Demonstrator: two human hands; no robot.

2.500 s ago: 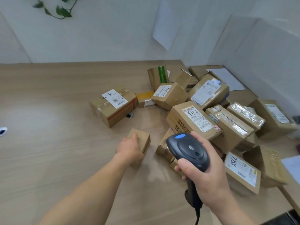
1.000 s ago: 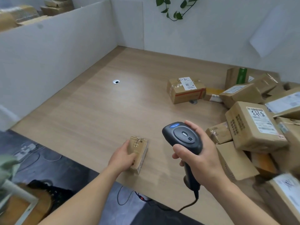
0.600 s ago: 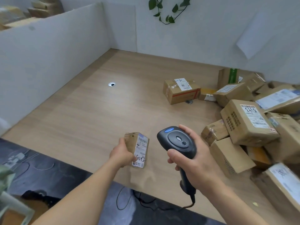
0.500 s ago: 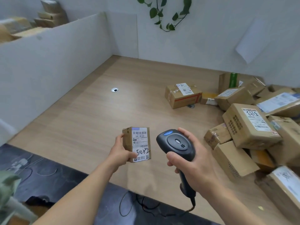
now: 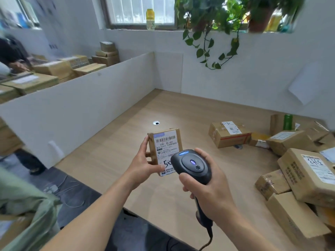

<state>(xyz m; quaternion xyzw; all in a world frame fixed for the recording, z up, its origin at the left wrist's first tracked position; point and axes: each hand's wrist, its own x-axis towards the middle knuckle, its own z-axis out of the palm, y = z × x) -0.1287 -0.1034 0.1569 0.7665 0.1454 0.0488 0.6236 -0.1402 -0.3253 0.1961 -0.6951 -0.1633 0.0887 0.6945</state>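
My left hand grips a small cardboard parcel upright above the wooden table, its white barcode label facing me. My right hand is wrapped around the handle of a black barcode scanner, whose head sits just in front of the parcel's lower right corner and covers part of the label. Blue and purple lights glow on the scanner's top. Its cable hangs down below my wrist.
A heap of labelled cardboard parcels fills the table's right side; one parcel with red tape lies apart. White partition walls enclose the table. A cable hole sits mid-table. Beyond the left partition are more boxes and a person.
My left hand picked the small parcel off the table, turned its label toward me and raised it. The scanner moved left, close to the label. My view tilted upward.
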